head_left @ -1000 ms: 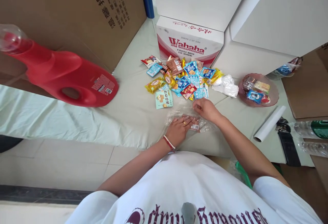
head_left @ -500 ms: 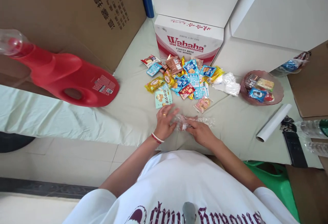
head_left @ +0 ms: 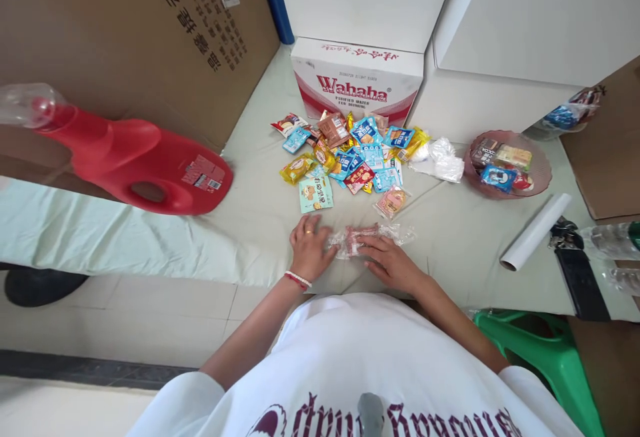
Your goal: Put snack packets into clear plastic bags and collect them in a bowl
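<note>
Close in front of me on the cloth-covered table lies a clear plastic bag (head_left: 399, 232) with a reddish-brown packaged snack (head_left: 353, 242) inside it. My right hand (head_left: 389, 260) rests on the bag's right part, fingers stretched out over the snack. At the bag's left end is my left hand (head_left: 310, 248), palm down with its fingers apart; its thumb is near the plastic, and I cannot tell whether it touches. Beyond the hands sit a pink snack packet (head_left: 392, 202), a light green packet (head_left: 316, 193) and a pile of small snack packets (head_left: 371, 157).
A white and red Wahaba-style water carton (head_left: 356, 84) stands behind the pile. To the right are crumpled white plastic bags (head_left: 444, 160), a pink glass bowl (head_left: 545, 169) of snacks, a white roll (head_left: 536, 232) and a black phone-like object (head_left: 583, 284). A red jug (head_left: 175, 170) lies left.
My left hand has moved left and lowered, away from the bag's middle. My right hand's fingers have spread over the snack. The whole view has shifted slightly.
</note>
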Available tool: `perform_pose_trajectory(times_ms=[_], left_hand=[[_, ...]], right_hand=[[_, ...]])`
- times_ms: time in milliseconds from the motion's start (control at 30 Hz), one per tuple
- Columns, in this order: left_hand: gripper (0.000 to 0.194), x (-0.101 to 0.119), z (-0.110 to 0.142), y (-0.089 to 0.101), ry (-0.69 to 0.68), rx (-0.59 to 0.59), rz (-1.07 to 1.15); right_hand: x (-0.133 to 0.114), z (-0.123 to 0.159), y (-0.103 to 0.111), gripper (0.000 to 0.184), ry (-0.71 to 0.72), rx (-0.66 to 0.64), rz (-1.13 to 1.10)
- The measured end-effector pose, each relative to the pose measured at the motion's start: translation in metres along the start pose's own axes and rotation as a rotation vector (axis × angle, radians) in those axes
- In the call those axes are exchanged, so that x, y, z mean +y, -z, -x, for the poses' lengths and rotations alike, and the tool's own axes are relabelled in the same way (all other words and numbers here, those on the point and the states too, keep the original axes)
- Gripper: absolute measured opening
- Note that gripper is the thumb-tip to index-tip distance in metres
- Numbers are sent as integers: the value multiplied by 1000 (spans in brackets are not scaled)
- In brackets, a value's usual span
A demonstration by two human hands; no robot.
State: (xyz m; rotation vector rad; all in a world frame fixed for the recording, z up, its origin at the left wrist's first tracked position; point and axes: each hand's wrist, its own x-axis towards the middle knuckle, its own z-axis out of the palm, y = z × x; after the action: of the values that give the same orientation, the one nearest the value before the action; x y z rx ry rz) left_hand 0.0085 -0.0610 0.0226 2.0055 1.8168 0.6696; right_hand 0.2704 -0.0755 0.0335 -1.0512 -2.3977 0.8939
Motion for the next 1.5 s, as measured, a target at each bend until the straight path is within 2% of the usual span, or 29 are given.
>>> perform_pose_trajectory(times_ms=[67,200,300,400,467,533,567,633,767,867,967,1033,1133,1167,1233,1300,1367,1433,1500], left_hand=[[13,9,1,5,17,-79,106],[22,34,-5,4,138,-267,506],[25,56,-15,-13,38,-307,600],[32,72,-18,-31,-176,-304,416],[35,77,-15,-36,-274,-307,210],[39,81,-10,-36,-304,-325,12],[42,82,-7,-34,-301,-340,-61],[44,84,-3,-31,-277,-351,-156],[42,89,0,-27,-234,-285,-249],[38,94,-1,-27,-228,-277,-252],[37,92,-3,-28,-196,-300,-204],[35,84,-5,-28,-174,-329,-82],[37,64,-10,-25,-79,-295,312],[38,57,-12,-24,7,-253,472],[34,49,-17,-18,277,-170,771],[31,50,-22,-13,553,-157,1005],[32,59,-25,-7,711,-170,1165],[33,72,-25,-2,727,-172,1241],[35,84,-23,3,659,-174,1264]], right_hand=[[1,-1,-2,40,-6,5,14],[2,-1,-6,45,17,23,25],[3,2,-7,47,3,38,10],[5,10,-5,38,-65,141,-79],[8,16,-2,33,-240,338,-59],[12,21,2,33,-482,528,92],[14,24,5,37,-584,567,184],[18,28,11,38,-694,529,316],[14,25,30,14,-699,427,284],[-2,2,38,13,-619,404,153],[-15,-32,29,15,-459,308,91],[-17,-50,15,19,-413,248,91],[-13,-59,-6,24,-378,215,78],[-11,-57,-11,26,-359,212,71],[-11,-52,-19,26,-324,205,79],[-17,-48,-23,27,-307,198,130],[-27,-46,-26,47,-313,177,225],[-35,-47,-29,57,-343,148,323],[-39,-47,-32,50,-380,151,366]])
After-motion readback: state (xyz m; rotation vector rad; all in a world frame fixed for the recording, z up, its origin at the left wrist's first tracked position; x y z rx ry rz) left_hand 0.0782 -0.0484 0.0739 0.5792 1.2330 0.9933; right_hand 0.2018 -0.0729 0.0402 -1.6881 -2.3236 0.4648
